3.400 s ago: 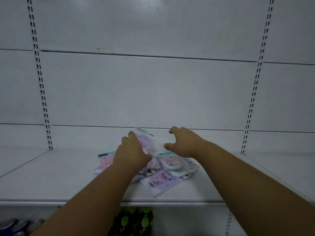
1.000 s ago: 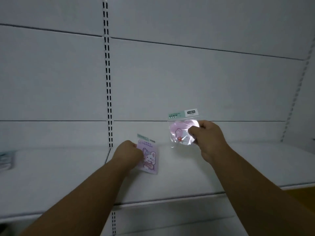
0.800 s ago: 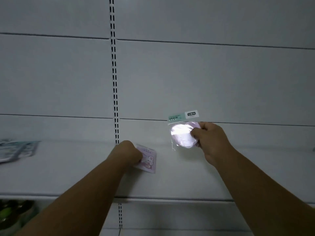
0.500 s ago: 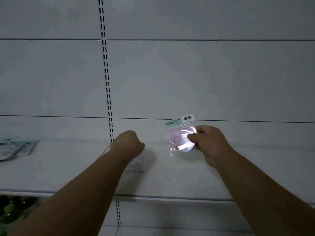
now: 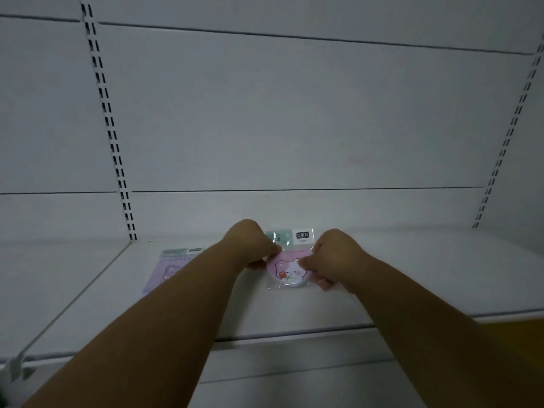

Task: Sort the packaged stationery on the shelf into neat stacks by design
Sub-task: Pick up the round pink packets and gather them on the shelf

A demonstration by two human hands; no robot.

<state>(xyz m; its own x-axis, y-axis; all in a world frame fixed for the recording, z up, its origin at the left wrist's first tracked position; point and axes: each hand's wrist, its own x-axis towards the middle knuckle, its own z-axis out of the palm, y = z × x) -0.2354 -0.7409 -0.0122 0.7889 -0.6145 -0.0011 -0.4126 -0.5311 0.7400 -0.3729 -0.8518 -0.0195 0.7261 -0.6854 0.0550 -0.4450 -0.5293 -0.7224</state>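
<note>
A pink round bear packet [image 5: 287, 270] in a clear bag with a green header sits low over the white shelf [image 5: 412, 284], held at both sides. My left hand [image 5: 250, 245] pinches its left edge and my right hand [image 5: 335, 260] pinches its right edge. Whether the packet touches the shelf I cannot tell. A purple rectangular packet [image 5: 167, 270] lies flat on the shelf to the left, partly hidden by my left forearm.
The shelf's back panel has slotted uprights at left [image 5: 117, 172] and right [image 5: 500, 160]. A shelf divider line [image 5: 73, 298] runs diagonally on the left. The shelf's front lip [image 5: 294, 334] crosses below my arms.
My left hand has let go of the purple packet, which now lies on the shelf, and moved right to grip the pink packet. The pink packet has come down toward the shelf.
</note>
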